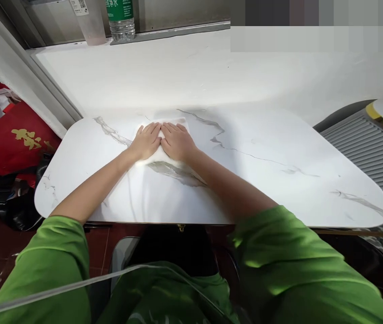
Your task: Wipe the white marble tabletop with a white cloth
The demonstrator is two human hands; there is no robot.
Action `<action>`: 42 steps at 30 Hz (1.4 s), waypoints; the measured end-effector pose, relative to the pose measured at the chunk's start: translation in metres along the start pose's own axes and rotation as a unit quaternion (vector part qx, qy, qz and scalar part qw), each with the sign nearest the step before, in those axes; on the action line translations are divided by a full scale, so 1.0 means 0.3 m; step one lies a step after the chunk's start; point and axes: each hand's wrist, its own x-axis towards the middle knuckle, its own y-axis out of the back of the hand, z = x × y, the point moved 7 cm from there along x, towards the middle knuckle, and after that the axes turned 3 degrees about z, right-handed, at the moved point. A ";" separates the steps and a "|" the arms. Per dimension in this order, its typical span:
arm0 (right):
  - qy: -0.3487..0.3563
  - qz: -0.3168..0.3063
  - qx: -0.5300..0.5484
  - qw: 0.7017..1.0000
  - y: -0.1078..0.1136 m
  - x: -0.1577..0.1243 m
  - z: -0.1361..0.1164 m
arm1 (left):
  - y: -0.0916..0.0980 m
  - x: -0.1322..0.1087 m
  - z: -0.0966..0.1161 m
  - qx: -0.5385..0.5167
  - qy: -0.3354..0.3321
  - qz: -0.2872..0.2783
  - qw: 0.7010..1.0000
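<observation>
A white cloth or sheet (pixel 159 156), thin and roughly square, lies on the white marble-patterned table (pixel 272 135); I cannot tell whether it is paper or fabric. My left hand (pixel 146 140) rests flat on its left part, fingers stretched forward. Beside it my right hand (pixel 177 140) also presses flat on the sheet, and the two hands touch or nearly touch at the index fingers and thumbs. Edges of the sheet show behind the right fingertips and below the palms. The hands hide most of its middle.
A green-labelled water bottle (pixel 121 20) and a frosted cup (pixel 92 22) stand on the ledge behind the table. A red bag (pixel 15 135) is at the left. To the right is a grey ribbed surface (pixel 363 148). A white cord (pixel 76 284) crosses low in front of me.
</observation>
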 end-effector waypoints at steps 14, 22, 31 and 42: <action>-0.034 0.005 0.025 0.999 -0.061 0.234 0.129 | -0.008 0.251 -0.151 0.003 -0.007 0.020 1.000; -0.015 0.007 -0.005 1.000 -0.046 0.147 0.075 | -0.004 0.151 -0.108 0.013 0.003 0.019 1.000; 0.013 -0.005 -0.037 0.999 0.011 -0.089 -0.117 | 0.045 -0.153 0.032 0.021 0.014 -0.004 1.000; 0.060 0.031 -0.017 0.998 0.085 -0.436 -0.419 | 0.091 -0.597 0.177 0.014 -0.007 0.024 1.000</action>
